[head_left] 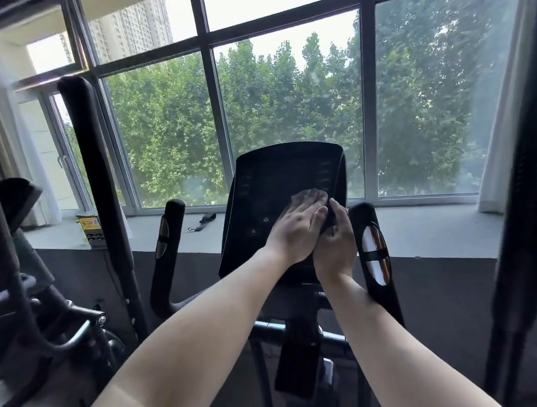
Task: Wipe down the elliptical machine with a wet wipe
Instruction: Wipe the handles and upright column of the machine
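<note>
The elliptical's black console (269,184) stands upright in the middle, facing me. My left hand (298,230) lies flat on its lower right part, pressing a pale wet wipe (308,195) that shows past the fingertips. My right hand (336,246) grips the console's right edge, fingers curled around it. Short black handles with metal sensor plates stand on either side, left handle (167,243) and right handle (371,246).
Tall black moving arms rise at the left (94,172) and far right (527,163). Another exercise machine (13,287) crowds the left side. A window sill (154,234) behind holds a yellow box (90,228) and a black strap (203,223). White curtains hang at both edges.
</note>
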The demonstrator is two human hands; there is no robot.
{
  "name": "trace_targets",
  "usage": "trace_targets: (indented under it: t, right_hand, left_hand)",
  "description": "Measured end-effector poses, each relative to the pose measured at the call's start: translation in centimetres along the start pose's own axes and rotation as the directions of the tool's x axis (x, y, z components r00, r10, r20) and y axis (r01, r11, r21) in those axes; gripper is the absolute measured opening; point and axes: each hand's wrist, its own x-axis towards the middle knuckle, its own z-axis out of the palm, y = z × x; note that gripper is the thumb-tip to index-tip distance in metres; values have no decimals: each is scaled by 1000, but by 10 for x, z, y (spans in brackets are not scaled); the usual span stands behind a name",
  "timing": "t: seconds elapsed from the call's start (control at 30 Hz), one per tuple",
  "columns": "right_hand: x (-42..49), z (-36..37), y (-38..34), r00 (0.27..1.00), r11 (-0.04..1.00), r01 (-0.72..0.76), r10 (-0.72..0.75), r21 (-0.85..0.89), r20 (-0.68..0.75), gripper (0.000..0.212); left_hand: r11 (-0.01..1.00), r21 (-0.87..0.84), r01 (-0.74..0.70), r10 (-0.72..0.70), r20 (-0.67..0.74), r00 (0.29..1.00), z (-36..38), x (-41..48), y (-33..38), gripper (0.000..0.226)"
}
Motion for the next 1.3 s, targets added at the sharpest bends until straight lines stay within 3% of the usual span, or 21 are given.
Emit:
trace_targets:
  t: [0.23,0.43,0.53,0.73,0.83,1.0,1.13,1.2,1.3]
  right_hand:
    - [-13,-9,5,997,1000,-11,13,-20,76,55]
    - [-23,-14,8,994,982,15,-34,186,101,44]
    - [-21,-12,11,994,978,3,-25,207,105,44]
    - [-23,-17,8,996,996,9,-17,90,89,47]
    - [-32,-30,-3,971,994,-43,19,96,238,48]
    - [-39,-36,6,969,999,-39,44,-22,245,48]
    - [-36,-34,5,976,998,-53,56,-21,209,46]
    - [-31,-29,7,976,994,-60,40,88,213,49]
    - [-24,-25,19,995,993,-44,33,105,99,51]
  left_hand:
    - [992,-20,-121,117,-157,981,18,-55,-21,47]
    - [1000,0,-20,20,-56,998,11,-27,-1,51]
    - [1000,-20,-6,6,-28,1000,13,-22,3,52]
    - [993,-23,-113,110,-91,990,20,-57,-10,47]
    - [988,-13,-151,148,-147,978,25,-73,-17,48]
    - [993,-37,-109,97,-253,963,33,-90,-12,43]
    - [998,37,-57,60,-75,995,20,-64,5,51]
    - [993,101,-69,67,26,997,14,-53,12,55]
    - [988,111,-109,108,11,994,16,-52,14,58]
